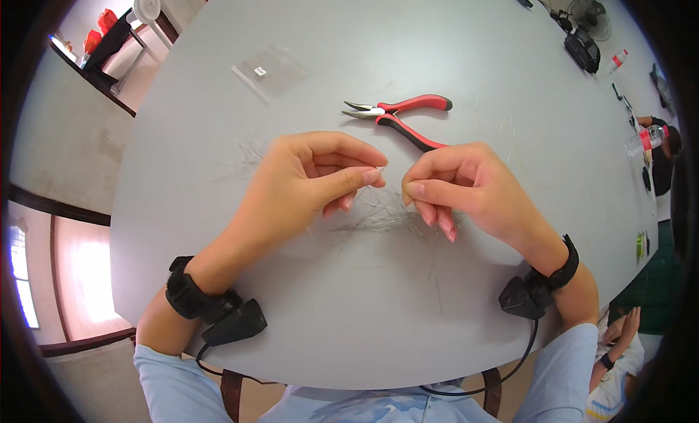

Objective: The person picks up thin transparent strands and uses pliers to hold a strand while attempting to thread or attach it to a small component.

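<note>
My left hand (313,175) is closed in a pinch, thumb against forefinger, with a tiny pale bit showing at the tips. Facing it across a small gap, my right hand (462,190) also pinches thumb to forefinger; whatever is between those fingertips is too small to make out. Under both hands lies a loose pile of thin silvery wire pieces (378,223) on the grey table (328,306). One single thin wire (439,292) shows nearer to me, below my right hand. Just beyond my hands rest pliers (397,115) with bent jaws spread and red-and-black handles, partly behind my right hand.
A clear plastic bag (273,71) lies at the far left, and more thin wires (244,161) are scattered beside my left hand. Along the right side are a small fan (588,15), a black case (582,50) and bottles (646,140). Another person's arm (619,343) shows at lower right.
</note>
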Tool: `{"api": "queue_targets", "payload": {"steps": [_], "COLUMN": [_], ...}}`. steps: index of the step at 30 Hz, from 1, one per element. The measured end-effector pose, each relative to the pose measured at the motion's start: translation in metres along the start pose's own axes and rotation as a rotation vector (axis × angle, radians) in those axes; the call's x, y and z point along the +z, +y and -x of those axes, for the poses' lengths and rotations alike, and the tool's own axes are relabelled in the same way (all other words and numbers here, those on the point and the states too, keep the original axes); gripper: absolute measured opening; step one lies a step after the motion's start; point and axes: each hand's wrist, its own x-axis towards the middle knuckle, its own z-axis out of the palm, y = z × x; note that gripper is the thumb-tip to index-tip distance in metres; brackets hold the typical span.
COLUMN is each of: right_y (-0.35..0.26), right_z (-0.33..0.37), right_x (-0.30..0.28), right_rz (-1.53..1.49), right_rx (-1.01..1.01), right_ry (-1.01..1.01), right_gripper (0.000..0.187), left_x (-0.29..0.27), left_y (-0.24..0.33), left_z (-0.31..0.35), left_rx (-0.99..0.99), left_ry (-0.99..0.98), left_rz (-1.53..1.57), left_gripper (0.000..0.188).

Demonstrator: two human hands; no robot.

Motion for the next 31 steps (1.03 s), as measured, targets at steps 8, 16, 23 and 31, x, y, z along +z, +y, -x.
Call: {"api": "queue_targets", "payload": {"steps": [8, 16, 23, 31], "right_y": [0.001, 0.006, 0.009, 0.012], "right_z": [0.004, 0.007, 0.007, 0.006], "right_x": [0.008, 0.017, 0.022, 0.024], "right_rz": [0.015, 0.166, 0.194, 0.242], "right_rx": [-0.086, -0.304, -0.343, -0.387], "right_ry": [0.103, 0.23, 0.263, 0.276], "right_gripper": [0.013, 0.014, 0.014, 0.013], "left_x": [0.006, 0.008, 0.008, 0.006], "left_y": [-0.001, 0.001, -0.003, -0.002], "left_z": [0.005, 0.006, 0.007, 0.007], "left_rx": [-0.112, -0.169, -0.181, -0.202], "left_ry": [0.012, 0.028, 0.005, -0.013], "left_rz": [0.105, 0.16, 0.222, 0.255], "left_gripper": [0.015, 0.022, 0.021, 0.021]}}
